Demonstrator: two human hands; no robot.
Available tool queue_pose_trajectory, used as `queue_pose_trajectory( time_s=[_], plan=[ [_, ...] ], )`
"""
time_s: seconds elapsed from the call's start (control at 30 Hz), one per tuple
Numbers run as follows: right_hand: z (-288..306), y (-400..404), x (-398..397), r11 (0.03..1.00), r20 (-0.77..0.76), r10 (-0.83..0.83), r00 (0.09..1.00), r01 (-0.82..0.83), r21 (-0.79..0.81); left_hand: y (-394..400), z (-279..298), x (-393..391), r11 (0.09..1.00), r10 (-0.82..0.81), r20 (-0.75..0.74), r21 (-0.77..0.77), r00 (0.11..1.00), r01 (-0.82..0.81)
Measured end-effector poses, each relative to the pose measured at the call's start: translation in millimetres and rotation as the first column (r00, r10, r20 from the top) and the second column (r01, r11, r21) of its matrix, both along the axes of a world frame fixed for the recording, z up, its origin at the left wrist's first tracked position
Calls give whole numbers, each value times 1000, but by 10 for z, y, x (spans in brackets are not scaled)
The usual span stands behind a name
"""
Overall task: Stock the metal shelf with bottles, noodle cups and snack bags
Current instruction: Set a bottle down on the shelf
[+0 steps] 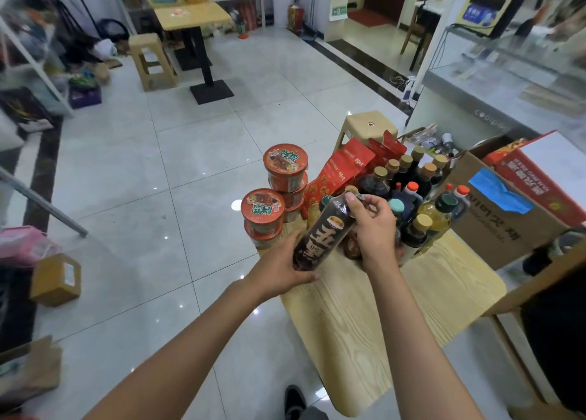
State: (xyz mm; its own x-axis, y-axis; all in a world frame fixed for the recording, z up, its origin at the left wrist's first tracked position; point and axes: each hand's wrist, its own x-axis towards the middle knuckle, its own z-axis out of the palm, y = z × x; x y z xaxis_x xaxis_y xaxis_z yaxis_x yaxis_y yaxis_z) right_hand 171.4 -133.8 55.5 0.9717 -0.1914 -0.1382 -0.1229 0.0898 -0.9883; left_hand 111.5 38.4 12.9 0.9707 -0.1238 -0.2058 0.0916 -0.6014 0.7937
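Note:
A dark bottle (323, 229) with a black label is tilted above the wooden table (380, 318). My left hand (282, 267) cups its base from below. My right hand (374, 226) grips its neck and cap end. Behind it stand several dark and yellow bottles (409, 191) with tan, orange and teal caps. Two stacks of red noodle cups (274, 194) sit at the table's far left corner. Red snack bags (345, 169) lean behind the bottles. A white metal shelf frame (30, 61) stands at the far left.
An open cardboard box (494, 210) with blue tape and a red carton sits right of the table. A tan stool (367, 127) stands behind the table, another stool (152, 61) and a pedestal table farther back. A small box (57, 280) lies on the floor at left. A glass counter stands at right.

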Motion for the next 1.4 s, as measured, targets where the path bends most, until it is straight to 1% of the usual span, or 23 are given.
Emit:
queue_pose_trajectory(
  time_s=[0.07,0.13,0.27,0.4,0.5,0.6,0.7,0.77,0.83,0.9,1.07,1.13,1.2,1.33,1.4],
  plan=[
    [155,194,15,999,21,15,1000,-16,32,107,44,-67,997,71,34,-35,997,-69],
    [286,395,11,997,66,36,997,-41,73,203,137,-127,987,163,111,-15,980,-162],
    [535,864,-36,991,123,106,987,-115,64,439,337,-250,932,354,231,-8,906,-362],
    [772,1441,-95,967,167,237,957,-248,50,828,508,-464,839,542,280,-123,793,-530],
    [932,1882,-226,931,200,348,916,-362,39,1143,667,-672,756,647,296,-122,703,-643],
    [1083,2346,-417,876,217,458,862,-479,53,1500,793,-914,651,741,319,-124,591,-749],
    [1232,2846,-674,772,248,612,751,-635,16,1894,879,-1210,518,829,332,-155,449,-841],
    [1310,3156,-855,689,282,701,655,-724,-31,2130,941,-1417,437,867,340,-169,363,-884],
    [1378,3476,-1069,599,301,774,558,-798,-61,2381,976,-1667,338,901,349,-200,256,-919],
    [1440,3801,-1292,520,321,821,472,-850,-82,2606,1038,-1950,238,923,354,-216,151,-947],
    [1489,4706,-1883,369,345,882,321,-926,-84,3136,1207,-2679,7,914,392,-274,-105,-962],
    [1513,5000,-2114,325,347,898,269,-939,-112,3322,1290,-2891,-36,898,413,-270,-150,-962],
    [1557,5314,-2413,242,357,918,171,-956,-166,3550,1372,-3161,-98,869,449,-254,-207,-962],
    [1636,6043,-2947,108,308,950,47,-977,-186,4029,1533,-3696,-203,826,469,-268,-312,-942],
    [1713,6428,-3256,32,313,949,-37,-976,-215,4315,1576,-3981,-258,801,471,-284,-369,-923]
  ],
)
